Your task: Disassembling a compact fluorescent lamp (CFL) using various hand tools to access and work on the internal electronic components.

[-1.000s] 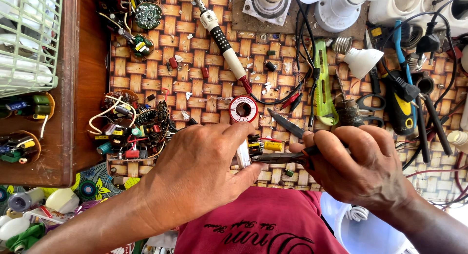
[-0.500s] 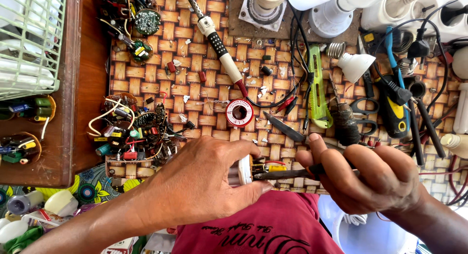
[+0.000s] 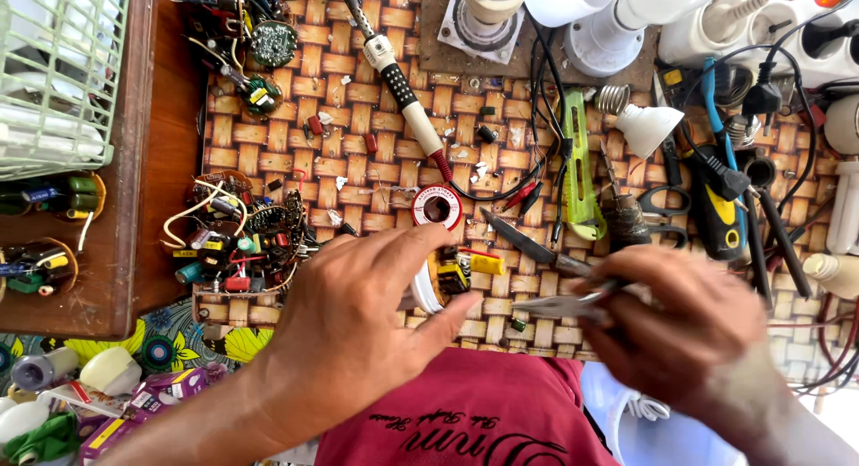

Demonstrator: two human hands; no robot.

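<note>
My left hand (image 3: 358,332) grips a white round bulb base (image 3: 428,291) with a small circuit board (image 3: 458,273) of yellow parts showing beside the thumb. My right hand (image 3: 689,332) is closed on grey metal pliers (image 3: 550,305), whose tips point left toward the circuit board; the hand is blurred. Just behind the bulb base lies a red and white solder spool (image 3: 437,206). A soldering iron (image 3: 403,85) with a white and black handle lies diagonally on the woven mat (image 3: 358,117).
A knife (image 3: 528,242), a green utility cutter (image 3: 577,162), scissors (image 3: 662,202), a bulb cap (image 3: 649,126) and black cables lie at the right. Loose circuit boards (image 3: 242,242) pile at the left. A green wire basket (image 3: 54,72) stands far left. White lamp bases line the top.
My right hand has moved right and down with the pliers. The view has shifted, so the solder spool and mat sit a little higher than before. My left hand keeps its hold.
</note>
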